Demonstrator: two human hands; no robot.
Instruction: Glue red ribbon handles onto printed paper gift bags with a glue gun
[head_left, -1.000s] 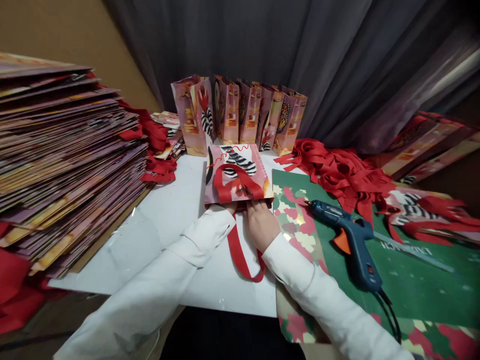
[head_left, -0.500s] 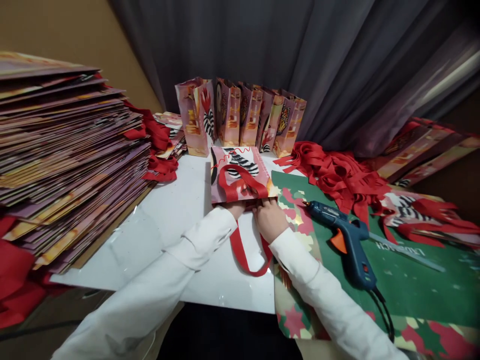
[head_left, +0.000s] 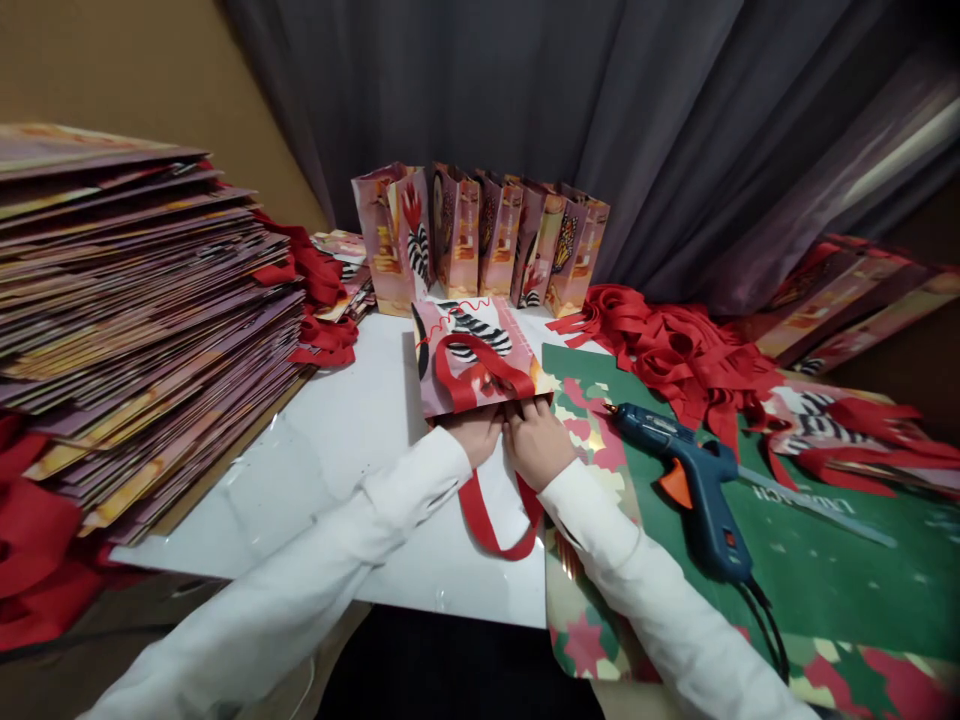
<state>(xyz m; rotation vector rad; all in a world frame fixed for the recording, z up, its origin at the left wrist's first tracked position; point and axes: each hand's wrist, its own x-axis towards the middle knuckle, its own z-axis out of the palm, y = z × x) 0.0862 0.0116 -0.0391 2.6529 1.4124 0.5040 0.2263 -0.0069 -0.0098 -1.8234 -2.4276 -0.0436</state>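
Observation:
A pink paper bag [head_left: 510, 345] with a zebra print lies flat on the table, its mouth facing me. One red ribbon handle [head_left: 491, 365] loops over its upper face; another red ribbon loop [head_left: 499, 545] hangs out of the mouth toward me. My left hand [head_left: 474, 437] is closed at the left part of the mouth, fingertips hidden inside. Close beside it, my right hand [head_left: 538, 440] has its fingers bent over the mouth's right edge, closed on the bag, tips out of sight.
Several paper bags [head_left: 457, 240] stand upright at the back. A tall stack of flat bags [head_left: 150, 320] rises at left. To the right are a blue glue gun [head_left: 697, 480] on a green sheet [head_left: 810, 560], a red ribbon pile [head_left: 667, 350] and a zebra-print bag [head_left: 810, 420].
My left hand has drawn slightly out of the bag's mouth, showing more of its back and fingers. The bag has turned and shifted a little to the left. My right hand stays nearly in place.

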